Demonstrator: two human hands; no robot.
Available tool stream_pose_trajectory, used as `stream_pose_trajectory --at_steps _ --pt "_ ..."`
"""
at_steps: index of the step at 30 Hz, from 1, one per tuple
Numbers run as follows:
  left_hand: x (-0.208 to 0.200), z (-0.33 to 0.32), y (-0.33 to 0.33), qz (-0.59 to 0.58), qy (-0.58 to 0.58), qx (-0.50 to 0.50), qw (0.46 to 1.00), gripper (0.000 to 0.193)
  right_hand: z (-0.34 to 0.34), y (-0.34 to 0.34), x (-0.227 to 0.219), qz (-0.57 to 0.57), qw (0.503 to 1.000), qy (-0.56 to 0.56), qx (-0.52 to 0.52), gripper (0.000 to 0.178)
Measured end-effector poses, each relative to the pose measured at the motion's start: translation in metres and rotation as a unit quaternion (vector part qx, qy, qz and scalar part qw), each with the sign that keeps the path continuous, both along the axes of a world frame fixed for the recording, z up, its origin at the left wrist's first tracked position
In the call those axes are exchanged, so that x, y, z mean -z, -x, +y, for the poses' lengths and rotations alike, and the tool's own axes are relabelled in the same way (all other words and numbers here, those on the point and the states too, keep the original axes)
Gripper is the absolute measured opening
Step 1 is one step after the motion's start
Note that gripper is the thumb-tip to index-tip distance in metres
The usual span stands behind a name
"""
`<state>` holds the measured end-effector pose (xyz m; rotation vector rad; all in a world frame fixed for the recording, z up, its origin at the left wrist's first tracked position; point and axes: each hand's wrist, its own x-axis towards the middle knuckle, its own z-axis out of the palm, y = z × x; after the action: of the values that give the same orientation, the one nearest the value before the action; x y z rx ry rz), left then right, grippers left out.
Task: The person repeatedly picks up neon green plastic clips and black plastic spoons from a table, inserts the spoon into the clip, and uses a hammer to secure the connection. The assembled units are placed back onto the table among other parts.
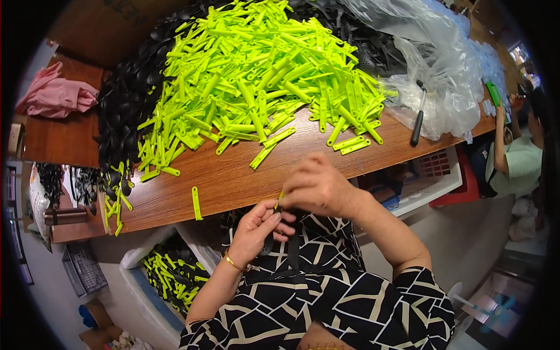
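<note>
- Wood-grain tabletop [233, 175] fills the head view, its near edge running just above the person's lap; a large heap of lime-green plastic strips [262, 76] covers the middle of it, with a heap of black plastic parts [125, 105] touching its left flank and clear plastic bags [431, 64] to the right.
- Left hand [256, 230] sits below the table edge over the patterned dress, fingers curled closed around a black plastic piece [269, 245] whose rounded lower end shows under the palm; thumb and forefinger press toward the right hand.
- Right hand [318, 186] is just above and touching the left, fingers bunched and pinched shut on a green strip [280, 200], only a sliver of which shows between the two hands. How the green and black pieces meet is hidden by the fingers.
- Risk, as I judge it: the two parts are held over the lap, off the table, so a slipped pinch would likely drop one to the floor or into the bin of green strips [175, 274] below.
- Loose strips lie near the table edge, one single strip [196, 203] very close to it; a brushing forearm could sweep it off.
- The green heap slopes toward the person and could slide if pulled from the bottom.
- A dark-handled tool [418, 119] rests against the bags, well apart from both hands.
- Another person [519, 157] works at the far right, clear of the hands.
</note>
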<state>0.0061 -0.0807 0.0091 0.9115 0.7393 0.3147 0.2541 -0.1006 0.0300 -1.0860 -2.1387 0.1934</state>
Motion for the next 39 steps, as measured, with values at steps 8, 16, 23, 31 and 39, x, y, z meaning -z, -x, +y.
stream_pose_trajectory --at_steps 8,16,23,31,39 --pt "0.007 0.017 0.019 -0.035 0.022 -0.195 0.980 0.026 0.052 -0.011 0.022 -0.041 0.977 -0.001 0.210 0.021" --pt "0.007 0.018 0.013 -0.047 -0.029 -0.174 0.983 0.026 0.060 -0.011 0.016 -0.031 0.972 -0.048 0.227 0.009" --pt "-0.008 0.020 0.005 0.016 -0.113 -0.125 0.986 0.034 0.019 0.013 -0.032 0.055 0.991 0.111 0.039 0.023" --pt "-0.024 0.008 0.002 0.085 -0.254 -0.059 0.962 0.033 0.020 0.023 -0.033 0.020 0.995 0.090 0.034 0.021" --pt "-0.017 0.002 0.008 0.145 -0.311 -0.061 0.937 0.019 0.009 0.036 -0.021 -0.039 0.991 0.108 0.073 0.029"
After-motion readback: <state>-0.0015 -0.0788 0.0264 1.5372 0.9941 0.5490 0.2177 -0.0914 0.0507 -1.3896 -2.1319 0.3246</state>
